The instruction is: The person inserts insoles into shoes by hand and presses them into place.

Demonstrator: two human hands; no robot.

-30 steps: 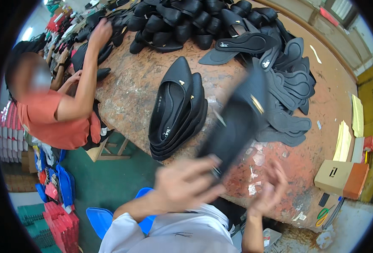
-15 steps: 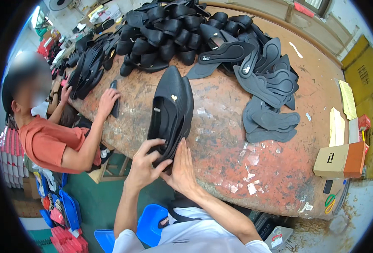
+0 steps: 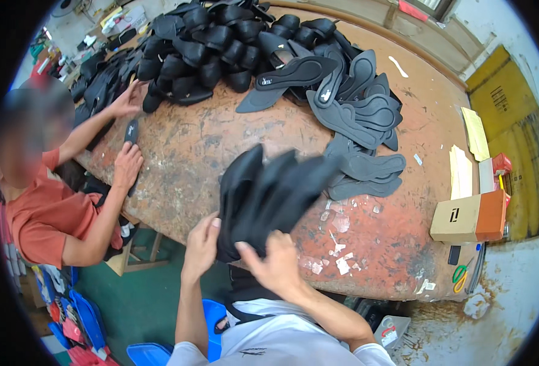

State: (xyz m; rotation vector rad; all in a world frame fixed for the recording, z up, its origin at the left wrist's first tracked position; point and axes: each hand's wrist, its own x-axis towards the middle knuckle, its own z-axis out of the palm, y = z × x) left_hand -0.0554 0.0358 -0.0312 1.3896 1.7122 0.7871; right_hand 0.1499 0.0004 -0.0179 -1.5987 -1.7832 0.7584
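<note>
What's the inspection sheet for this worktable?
Surface: scuffed brown tabletop.
Work items: black pointed-toe flats, fanned together, motion-blurred; exact count unclear.
Clutter: black shoe pile at far side; grey insoles right of it; pale scraps nearer; scissors and cardboard box at right.
Hands: left hand at the flats' left side; right hand at their heel end; grip unclear.
Cables: none clearly identifiable.
Surroundings: co-worker in orange top at left; green floor; stained wall at right.

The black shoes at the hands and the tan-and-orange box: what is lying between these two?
In the head view, pale scraps lie scattered on the table between the shoes and the box.
</note>
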